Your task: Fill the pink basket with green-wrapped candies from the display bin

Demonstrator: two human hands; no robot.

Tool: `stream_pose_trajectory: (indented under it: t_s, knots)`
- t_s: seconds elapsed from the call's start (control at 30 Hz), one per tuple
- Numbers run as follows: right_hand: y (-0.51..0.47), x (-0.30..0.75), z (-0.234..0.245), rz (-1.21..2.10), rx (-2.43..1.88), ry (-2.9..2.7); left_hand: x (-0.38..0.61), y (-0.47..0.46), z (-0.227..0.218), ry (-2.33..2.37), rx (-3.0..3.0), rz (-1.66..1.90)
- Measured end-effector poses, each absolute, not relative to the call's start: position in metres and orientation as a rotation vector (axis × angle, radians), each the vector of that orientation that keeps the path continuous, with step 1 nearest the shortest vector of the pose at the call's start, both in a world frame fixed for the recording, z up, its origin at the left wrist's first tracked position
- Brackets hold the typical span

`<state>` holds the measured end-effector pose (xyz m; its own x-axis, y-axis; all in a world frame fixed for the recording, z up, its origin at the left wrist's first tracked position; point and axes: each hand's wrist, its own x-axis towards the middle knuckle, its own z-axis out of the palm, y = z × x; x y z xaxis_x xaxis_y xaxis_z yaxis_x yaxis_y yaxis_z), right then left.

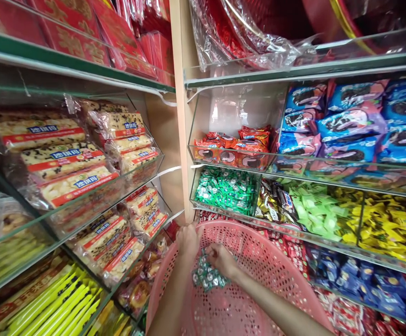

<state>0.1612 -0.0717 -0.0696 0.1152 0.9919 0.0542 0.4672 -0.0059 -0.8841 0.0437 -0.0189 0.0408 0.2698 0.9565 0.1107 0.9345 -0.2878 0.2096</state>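
Around the basket from nine o'clock through twelve to three, glass-fronted shelves (84, 64) hold packaged sweets and biscuits. At six o'clock in the view is the pink plastic basket (269, 261), pierced with small holes; it should be light and fairly stiff with a little give, best held by its rim. The left hand (188, 242) is closed at that rim, at the basket's eleven o'clock, and appears to grip it. The right hand (220, 260) is inside, its fingers bent down at the pile's one o'clock; whether they pinch any pieces I cannot tell. Smallest are the green-wrapped candies (208, 278), heaped loose in the basket towards ten o'clock. They look very light and firm, their shiny wrappers probably slippery, so pinch one across its middle or scoop several into a cupped palm.
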Motion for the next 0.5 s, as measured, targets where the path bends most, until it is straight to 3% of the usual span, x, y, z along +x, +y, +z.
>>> stream_pose_trajectory:
  t_s: [0.27, 0.5]
  knots:
    - [-0.076, 0.155, -0.066, 0.871, -1.645, -1.443, 0.042, -0.017, 0.036, 1.792, 2.408, 0.296]
    - [-0.085, 0.155, -0.055, 0.444, -1.859, -1.785, 0.042, -0.017, 0.037, 1.782, 2.420, 0.289]
